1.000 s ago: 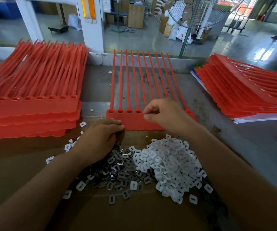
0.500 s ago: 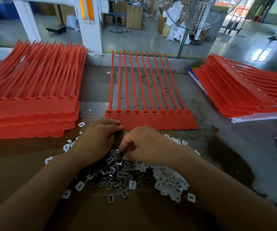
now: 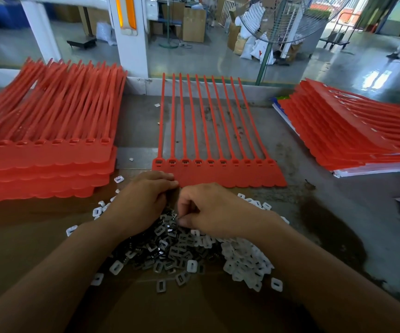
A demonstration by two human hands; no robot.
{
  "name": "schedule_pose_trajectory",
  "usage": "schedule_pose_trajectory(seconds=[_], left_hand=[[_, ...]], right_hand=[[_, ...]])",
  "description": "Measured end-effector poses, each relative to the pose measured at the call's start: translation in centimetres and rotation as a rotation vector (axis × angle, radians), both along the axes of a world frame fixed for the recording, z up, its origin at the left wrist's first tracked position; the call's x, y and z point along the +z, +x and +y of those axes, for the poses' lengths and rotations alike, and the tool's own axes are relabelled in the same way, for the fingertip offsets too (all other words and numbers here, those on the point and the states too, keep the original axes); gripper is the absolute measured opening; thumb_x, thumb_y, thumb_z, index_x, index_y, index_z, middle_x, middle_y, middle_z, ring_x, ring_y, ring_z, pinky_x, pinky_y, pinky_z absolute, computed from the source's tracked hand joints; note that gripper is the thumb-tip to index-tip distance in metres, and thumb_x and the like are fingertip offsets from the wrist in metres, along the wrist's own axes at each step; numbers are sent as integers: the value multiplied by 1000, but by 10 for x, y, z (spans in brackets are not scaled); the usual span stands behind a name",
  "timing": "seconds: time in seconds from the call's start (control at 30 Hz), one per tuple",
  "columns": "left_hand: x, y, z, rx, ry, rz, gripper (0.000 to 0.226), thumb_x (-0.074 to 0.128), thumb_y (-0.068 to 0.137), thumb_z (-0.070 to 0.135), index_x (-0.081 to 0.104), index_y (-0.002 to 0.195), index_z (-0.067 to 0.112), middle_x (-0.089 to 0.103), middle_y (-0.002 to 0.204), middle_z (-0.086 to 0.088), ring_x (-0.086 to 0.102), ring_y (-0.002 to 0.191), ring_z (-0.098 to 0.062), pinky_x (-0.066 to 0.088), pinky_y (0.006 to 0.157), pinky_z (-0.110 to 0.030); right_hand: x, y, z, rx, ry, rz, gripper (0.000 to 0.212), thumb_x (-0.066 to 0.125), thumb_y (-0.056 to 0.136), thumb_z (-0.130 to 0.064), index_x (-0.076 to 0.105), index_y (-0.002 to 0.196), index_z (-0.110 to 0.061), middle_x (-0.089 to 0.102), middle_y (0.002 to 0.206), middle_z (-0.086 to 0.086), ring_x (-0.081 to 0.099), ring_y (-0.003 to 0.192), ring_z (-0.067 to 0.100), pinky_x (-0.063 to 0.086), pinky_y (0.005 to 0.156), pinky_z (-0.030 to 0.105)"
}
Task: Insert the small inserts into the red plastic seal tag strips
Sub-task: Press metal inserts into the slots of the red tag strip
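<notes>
right hand (image 3: 215,210): off strip (image 3: 218,175), now at insert pile (image 3: 170,248); fingers (image 3: 187,200) pinch a dark insert (image 3: 175,218)
left hand (image 3: 143,203): unmoved; fingers curled, grasp hidden

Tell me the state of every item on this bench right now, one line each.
Middle strip, lying flat, single.
Left stack, piled flat.
Right stack, piled, slid askew.
Insert pile, loose heap under both hands.
Left hand, curled on the pile, grip hidden.
Right hand, pinching one insert.

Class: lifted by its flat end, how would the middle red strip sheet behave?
The strip sheet would probably droop: its tails are long and thin. Likely light, being thin plastic. Lying flat, it should slide, not roll.
</notes>
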State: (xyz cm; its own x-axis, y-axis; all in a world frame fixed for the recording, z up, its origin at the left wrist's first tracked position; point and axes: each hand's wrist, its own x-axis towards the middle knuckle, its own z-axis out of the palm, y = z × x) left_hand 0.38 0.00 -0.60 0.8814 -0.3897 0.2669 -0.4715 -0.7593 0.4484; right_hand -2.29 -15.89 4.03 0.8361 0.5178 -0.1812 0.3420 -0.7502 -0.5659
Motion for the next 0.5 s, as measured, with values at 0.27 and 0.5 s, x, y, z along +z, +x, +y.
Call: schedule_pose_trajectory(seconds=[0.27,0.5], left_hand=[[-1,1,0,-3,7,-14,40,49,83,-2,60,118,13,52,131,-2,42,124,-13,19,97,-11],[-2,2,0,3,2,-10,40,49,84,-1,60,119,13,51,132,-1,41,125,-11,19,98,-11]], right_hand=[[0,1,-5,-17,74,33,15,59,87,-11,64,100,-16,51,76,-16,48,67,-5,39,60,5],[0,-1,-6,-6,105,31,26,57,89,-8,66,111,-18,53,78,-18,49,68,-10,35,58,-3]])
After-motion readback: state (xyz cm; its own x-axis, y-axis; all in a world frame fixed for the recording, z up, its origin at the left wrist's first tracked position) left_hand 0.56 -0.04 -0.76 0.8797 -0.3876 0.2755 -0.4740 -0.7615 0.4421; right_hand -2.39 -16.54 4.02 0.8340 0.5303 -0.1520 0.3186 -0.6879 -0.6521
